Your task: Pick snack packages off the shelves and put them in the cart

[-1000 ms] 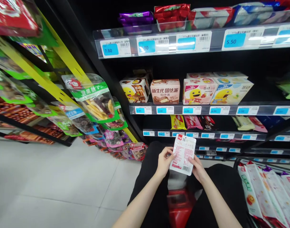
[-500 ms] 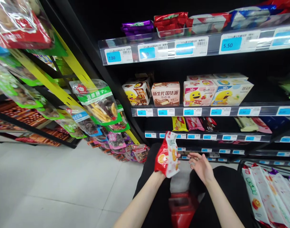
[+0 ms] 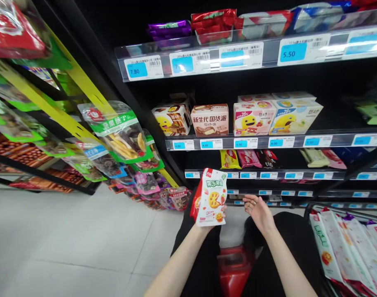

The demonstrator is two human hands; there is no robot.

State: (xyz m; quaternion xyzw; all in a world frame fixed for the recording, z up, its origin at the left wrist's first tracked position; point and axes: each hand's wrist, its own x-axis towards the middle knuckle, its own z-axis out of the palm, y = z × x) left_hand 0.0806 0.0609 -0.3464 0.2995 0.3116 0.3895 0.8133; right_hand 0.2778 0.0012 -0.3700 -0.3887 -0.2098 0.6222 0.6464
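A red and white biscuit packet point(image 3: 212, 199) with cookies printed on its front is upright in my left hand point(image 3: 204, 229), in front of the lower shelves. Most of that hand's fingers are hidden behind the packet; a fingertip shows at its right edge. To the right of the packet, my right hand point(image 3: 260, 214) holds nothing, its fingers stretched and apart, touching neither packet nor shelf. Similar biscuit packets point(image 3: 326, 243) stand in a row in a dark crate point(image 3: 308, 208) at the lower right.
Ahead, a shelf edge point(image 3: 247, 141) carries boxed pies point(image 3: 210, 119). Bagged biscuits point(image 3: 213, 27) lie on the shelf above. Dried-fruit bags point(image 3: 118, 132) hang from yellow strips at the left. A red stool-like object point(image 3: 233, 272) is between my legs.
My left hand has turned the packet so its white printed front faces me. My right hand remains open beside it. The view has shifted slightly.
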